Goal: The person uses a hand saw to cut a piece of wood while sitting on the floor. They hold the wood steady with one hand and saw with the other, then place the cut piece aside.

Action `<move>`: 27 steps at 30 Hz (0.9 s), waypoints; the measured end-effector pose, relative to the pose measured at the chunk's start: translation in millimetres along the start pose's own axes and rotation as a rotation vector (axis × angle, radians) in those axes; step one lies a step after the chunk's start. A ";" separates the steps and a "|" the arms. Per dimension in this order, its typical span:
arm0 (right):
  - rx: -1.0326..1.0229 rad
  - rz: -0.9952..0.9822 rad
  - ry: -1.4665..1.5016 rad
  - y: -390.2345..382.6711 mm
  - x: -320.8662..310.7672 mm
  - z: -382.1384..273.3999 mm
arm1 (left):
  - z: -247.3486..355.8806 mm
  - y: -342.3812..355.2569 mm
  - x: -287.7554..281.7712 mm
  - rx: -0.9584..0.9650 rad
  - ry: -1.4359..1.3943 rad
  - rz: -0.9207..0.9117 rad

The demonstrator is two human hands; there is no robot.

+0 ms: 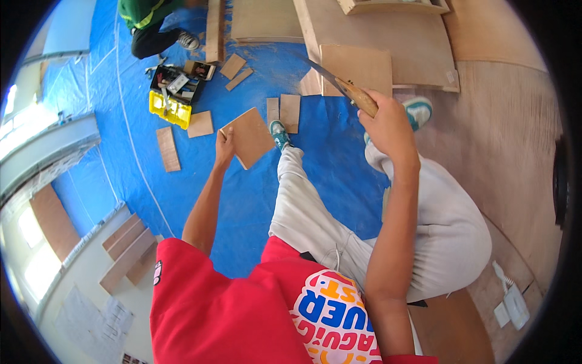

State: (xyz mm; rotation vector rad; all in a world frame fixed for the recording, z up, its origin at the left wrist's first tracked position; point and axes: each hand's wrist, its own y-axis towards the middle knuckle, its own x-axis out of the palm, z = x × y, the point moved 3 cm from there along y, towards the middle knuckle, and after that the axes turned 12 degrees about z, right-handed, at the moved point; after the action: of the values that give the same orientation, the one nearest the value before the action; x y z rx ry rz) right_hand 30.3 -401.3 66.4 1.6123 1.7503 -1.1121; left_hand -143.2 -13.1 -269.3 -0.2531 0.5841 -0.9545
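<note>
Closest in, we've got the red shirt (218,309) and the pale trousers (309,206), both nearer than the square wooden board (251,138). That board is up in the left hand (225,144), fingers clamped on its left edge, thumb over the upper face, the blue sheet (327,176) spread beneath. Out to the board's right, the right hand (388,124) has its fingers wrapped round the wooden handle of a saw (354,96), blade slanting away and leftward, well apart from the board. A green shoe (279,134) is just beside the board's right edge. Just past the board, two narrow wood pieces (290,114) lie side by side; left of it, two loose blocks (168,148). Beyond and leftward of the board sits a yellow-and-black toolbox (171,110), loaded up. Farthest out, past the board on that same side, a co-worker (145,18) in green and black.
</note>
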 end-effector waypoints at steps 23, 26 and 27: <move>-0.195 -0.665 -0.029 -67.0 140.3 320.7 | -188.3 -430.0 15.7 -0.272 0.760 0.370; -0.212 -0.631 -0.183 -86.5 127.3 337.3 | -216.2 -461.9 -9.5 -0.329 0.746 0.357; -0.176 -0.632 -0.270 -93.2 124.2 340.1 | -222.8 -470.2 -21.6 -0.322 0.727 0.378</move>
State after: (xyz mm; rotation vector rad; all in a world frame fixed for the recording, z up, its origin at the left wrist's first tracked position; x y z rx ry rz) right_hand -134.7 -610.7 -195.7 0.7657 2.1520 -1.3232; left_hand -605.7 -249.5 -232.1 -0.0652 1.4063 -0.5601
